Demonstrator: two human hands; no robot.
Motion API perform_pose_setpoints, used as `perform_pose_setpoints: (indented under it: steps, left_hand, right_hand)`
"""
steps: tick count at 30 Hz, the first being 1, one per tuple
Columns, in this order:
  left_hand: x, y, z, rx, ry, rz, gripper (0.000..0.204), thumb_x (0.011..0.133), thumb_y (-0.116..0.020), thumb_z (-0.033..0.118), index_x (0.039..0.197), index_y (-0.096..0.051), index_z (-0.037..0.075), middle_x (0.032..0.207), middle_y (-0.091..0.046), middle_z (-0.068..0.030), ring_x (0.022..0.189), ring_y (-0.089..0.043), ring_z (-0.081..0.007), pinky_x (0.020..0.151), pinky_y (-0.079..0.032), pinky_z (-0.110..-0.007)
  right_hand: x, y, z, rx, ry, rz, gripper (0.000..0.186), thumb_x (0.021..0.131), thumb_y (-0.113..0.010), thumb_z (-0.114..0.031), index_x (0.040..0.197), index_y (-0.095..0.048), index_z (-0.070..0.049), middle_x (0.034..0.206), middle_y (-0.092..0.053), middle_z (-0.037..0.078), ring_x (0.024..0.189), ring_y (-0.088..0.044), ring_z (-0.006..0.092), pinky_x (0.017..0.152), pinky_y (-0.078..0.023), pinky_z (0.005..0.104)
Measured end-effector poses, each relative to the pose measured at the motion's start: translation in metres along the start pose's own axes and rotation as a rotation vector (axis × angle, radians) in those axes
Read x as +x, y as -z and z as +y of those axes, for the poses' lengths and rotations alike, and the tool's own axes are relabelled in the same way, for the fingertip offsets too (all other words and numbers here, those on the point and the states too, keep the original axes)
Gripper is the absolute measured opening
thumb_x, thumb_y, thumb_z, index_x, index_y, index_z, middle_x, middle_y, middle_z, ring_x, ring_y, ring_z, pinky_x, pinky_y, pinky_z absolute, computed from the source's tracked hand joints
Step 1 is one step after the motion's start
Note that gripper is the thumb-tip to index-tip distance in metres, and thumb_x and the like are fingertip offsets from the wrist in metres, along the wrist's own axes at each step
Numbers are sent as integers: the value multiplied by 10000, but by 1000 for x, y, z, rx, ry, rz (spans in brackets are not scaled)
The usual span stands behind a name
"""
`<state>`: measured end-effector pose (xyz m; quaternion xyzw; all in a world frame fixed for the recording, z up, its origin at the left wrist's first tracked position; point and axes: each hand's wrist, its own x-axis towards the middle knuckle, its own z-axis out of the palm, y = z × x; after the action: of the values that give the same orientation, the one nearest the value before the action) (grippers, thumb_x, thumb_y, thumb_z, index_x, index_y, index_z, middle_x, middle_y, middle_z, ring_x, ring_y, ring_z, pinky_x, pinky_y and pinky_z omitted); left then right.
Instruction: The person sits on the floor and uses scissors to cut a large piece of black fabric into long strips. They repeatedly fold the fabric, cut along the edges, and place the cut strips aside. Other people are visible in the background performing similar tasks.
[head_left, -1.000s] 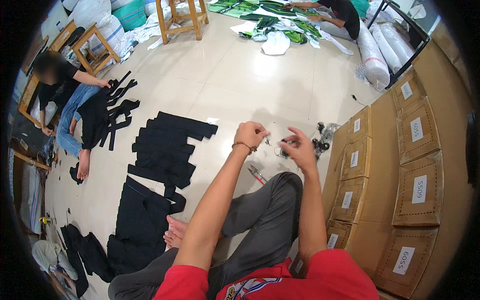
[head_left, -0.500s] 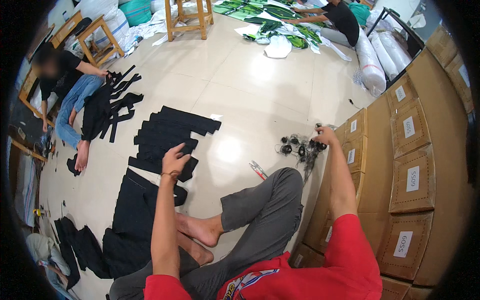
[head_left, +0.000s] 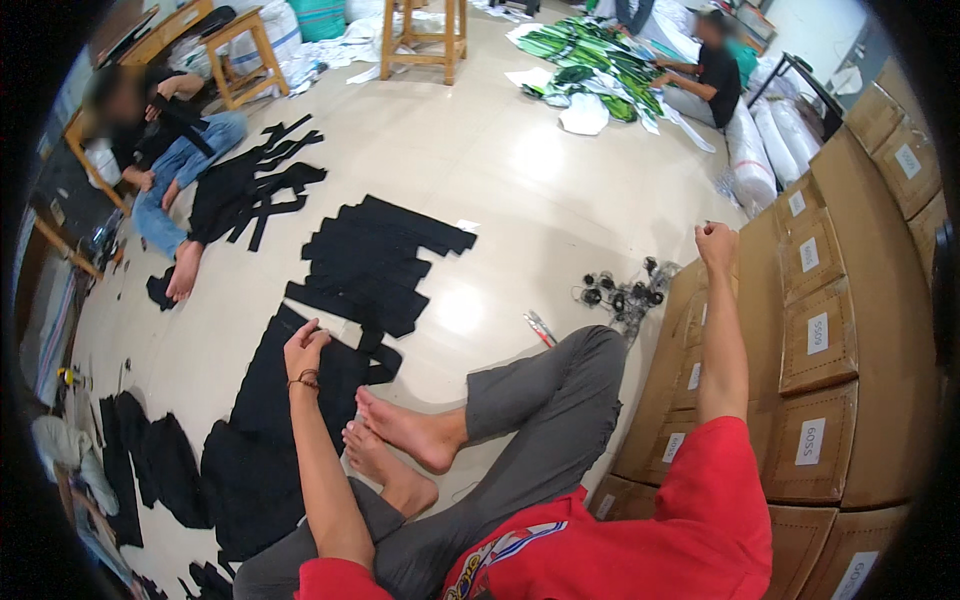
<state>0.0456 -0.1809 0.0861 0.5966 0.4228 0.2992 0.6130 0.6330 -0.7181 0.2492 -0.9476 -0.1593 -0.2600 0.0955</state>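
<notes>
My right hand is raised beside the cardboard boxes, its fingers closed in a fist-like pinch. Whatever it holds, if anything, is too fine to see. Below and to its left, a tangle of black thread with small dark coils lies on the floor, apart from the hand. My left hand is over the large black cloth, thumb and fingers drawn together; I cannot make out anything between them. Just beyond it lies a fanned stack of black fabric strips.
Stacked cardboard boxes wall off my right side. A red-handled tool lies by my knee. At the left, a person sits with black cloth pieces. Another person sits far off beside green printed fabric.
My right hand has left the thread tangle and risen to the right. The left hand has drawn back toward me, its fingers now together. The person at left has lifted a black strip.
</notes>
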Motion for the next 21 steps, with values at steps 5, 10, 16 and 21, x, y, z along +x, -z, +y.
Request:
perform_pose_setpoints:
  steps: [5, 10, 16, 21]
  left_hand:
    - [-23, 43, 27, -33, 87, 151, 296, 881, -692, 69, 1146, -663, -59, 898, -708, -85, 747, -687, -158, 740, -551, -257]
    - [-40, 88, 23, -194, 137, 238, 240, 890, -681, 72, 1097, -678, -49, 895, -704, -92, 797, -680, -155, 752, -570, -277]
    - [-73, 162, -41, 345, 238, 476, 452, 824, -749, 312, 1166, -687, 24, 969, -731, -76, 890, -686, -200, 813, -501, -294]
    - [-114, 168, -65, 682, 631, 567, 846, 737, -723, 613, 1412, -502, 153, 1522, -327, -189, 1383, -356, -350, 1098, -337, -522]
  right_hand:
    - [-8, 31, -61, 277, -48, -314, 224, 770, -758, -186, 933, -721, -37, 1049, -700, 187, 951, -675, 266, 794, -533, 344]
    - [-14, 37, -106, 500, 474, -132, 306, 792, -728, -180, 1061, -701, -35, 917, -729, 137, 728, -698, 246, 731, -537, 358]
    - [-45, 118, -266, 495, 630, -817, 341, 825, -730, -248, 1092, -696, -40, 908, -725, 140, 867, -690, 246, 778, -532, 350]
    - [-82, 125, -389, 138, 1063, -1100, 399, 853, -695, -376, 1102, -697, -65, 1018, -711, 137, 951, -668, 292, 869, -514, 390]
